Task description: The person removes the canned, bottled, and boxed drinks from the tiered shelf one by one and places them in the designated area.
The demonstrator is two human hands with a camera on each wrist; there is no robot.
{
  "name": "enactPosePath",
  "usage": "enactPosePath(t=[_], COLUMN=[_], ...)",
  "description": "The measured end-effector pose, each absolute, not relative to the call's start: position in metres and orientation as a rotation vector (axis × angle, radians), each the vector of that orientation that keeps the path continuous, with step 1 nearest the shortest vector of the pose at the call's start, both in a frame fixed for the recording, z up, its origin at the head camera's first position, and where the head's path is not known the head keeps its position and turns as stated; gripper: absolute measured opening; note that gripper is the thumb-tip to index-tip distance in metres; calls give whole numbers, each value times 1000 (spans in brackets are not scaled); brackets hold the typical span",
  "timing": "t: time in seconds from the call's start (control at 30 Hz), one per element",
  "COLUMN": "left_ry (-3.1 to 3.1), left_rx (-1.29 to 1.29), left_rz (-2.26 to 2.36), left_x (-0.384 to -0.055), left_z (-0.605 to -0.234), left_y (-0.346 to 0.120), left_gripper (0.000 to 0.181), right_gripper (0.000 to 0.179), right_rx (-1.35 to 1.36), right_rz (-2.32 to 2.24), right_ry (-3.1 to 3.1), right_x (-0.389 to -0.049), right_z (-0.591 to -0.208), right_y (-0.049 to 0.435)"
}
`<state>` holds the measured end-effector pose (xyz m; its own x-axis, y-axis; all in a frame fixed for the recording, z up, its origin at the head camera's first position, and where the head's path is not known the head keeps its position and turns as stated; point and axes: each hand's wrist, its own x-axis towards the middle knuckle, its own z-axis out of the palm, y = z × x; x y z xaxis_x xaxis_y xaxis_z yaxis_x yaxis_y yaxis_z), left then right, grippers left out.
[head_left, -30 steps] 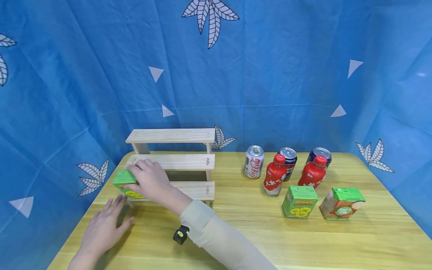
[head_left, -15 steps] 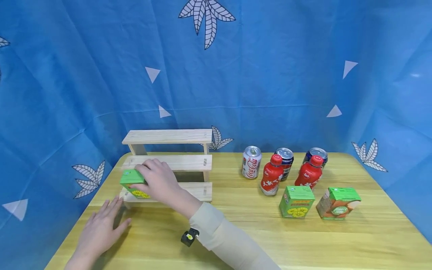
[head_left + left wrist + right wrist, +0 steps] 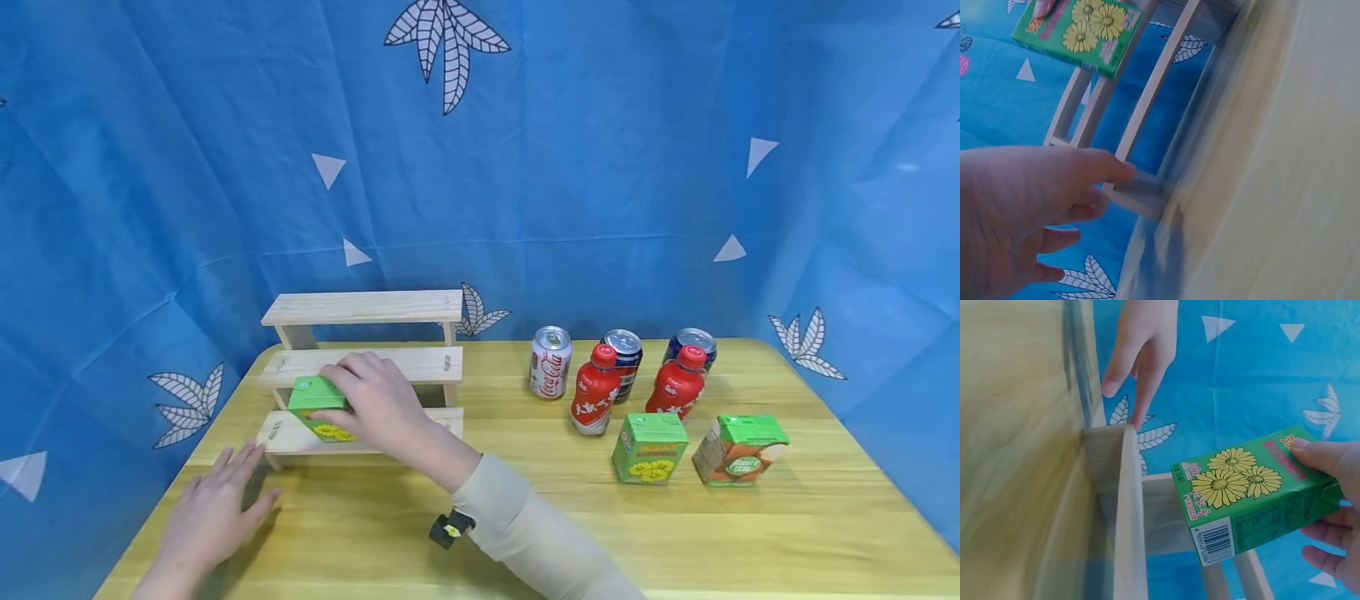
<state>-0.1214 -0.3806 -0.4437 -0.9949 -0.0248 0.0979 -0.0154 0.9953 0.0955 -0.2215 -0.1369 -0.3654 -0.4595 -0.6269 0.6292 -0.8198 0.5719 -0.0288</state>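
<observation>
My right hand grips a green drink carton from above, thumb on its front. Yellow flowers on the carton show in the right wrist view, where its base hangs a little apart from the lowest plank. A three-step wooden rack stands beneath and behind it. My left hand has its fingers extended. In the left wrist view, this hand reaches to the end of the rack's lowest plank, with a fingertip at its corner.
Right of the rack on the wooden table stand a white Coca-Cola can, two dark cans, two red bottles, a green flower carton and a brown-green carton. A blue curtain hangs behind.
My right hand has carried the carton rightward, from beyond the rack's left end to over its lowest step. The left hand stays at the rack's corner. The whole view has shifted slightly.
</observation>
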Motion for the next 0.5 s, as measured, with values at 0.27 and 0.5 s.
enactPosePath(t=[0.27, 0.5], left_ry=[-3070, -3108], left_rx=[39, 36], left_rz=[-111, -98], left_x=[-122, -126], left_z=[-440, -436], left_y=[-382, -381], left_gripper=[77, 77], right_gripper=[50, 50], right_rx=[1150, 1133], right_rz=[464, 445], right_ry=[-2207, -2220], right_x=[-218, -219], right_z=[-362, -360], right_y=[-116, -97])
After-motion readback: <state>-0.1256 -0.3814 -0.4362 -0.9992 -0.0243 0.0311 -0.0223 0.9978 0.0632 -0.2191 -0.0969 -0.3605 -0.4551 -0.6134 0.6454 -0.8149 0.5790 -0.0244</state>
